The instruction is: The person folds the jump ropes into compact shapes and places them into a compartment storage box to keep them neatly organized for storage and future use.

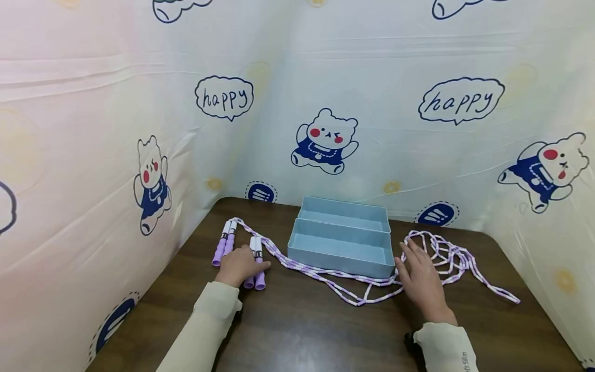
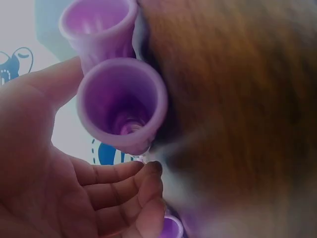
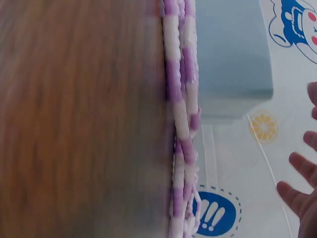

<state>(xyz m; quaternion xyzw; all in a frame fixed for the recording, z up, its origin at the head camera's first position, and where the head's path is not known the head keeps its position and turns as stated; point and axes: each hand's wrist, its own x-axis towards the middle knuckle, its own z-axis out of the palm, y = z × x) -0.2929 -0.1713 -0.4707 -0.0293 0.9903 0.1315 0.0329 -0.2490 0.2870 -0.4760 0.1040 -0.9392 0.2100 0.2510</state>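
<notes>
Two jump ropes with white and purple beads lie on the table. At the left is one pair of purple-and-white handles (image 1: 225, 244); a second pair of handles (image 1: 260, 280) lies to its right. My left hand (image 1: 240, 264) is over the second pair, thumb on one side of the handles (image 2: 123, 106) and loosely bent fingers on the other; no firm grip shows. My right hand (image 1: 422, 281), fingers spread, hovers by the front right corner of a pale blue box (image 1: 341, 262). Beaded rope (image 3: 174, 79) runs near it, apart from its fingers.
The box has two hollow halves, the rear one (image 1: 344, 214) leaning back against the printed curtain (image 1: 372, 67). Tangled rope (image 1: 457, 258) spreads to the right on the dark wooden table (image 1: 321, 330). Curtain also encloses the left and right sides.
</notes>
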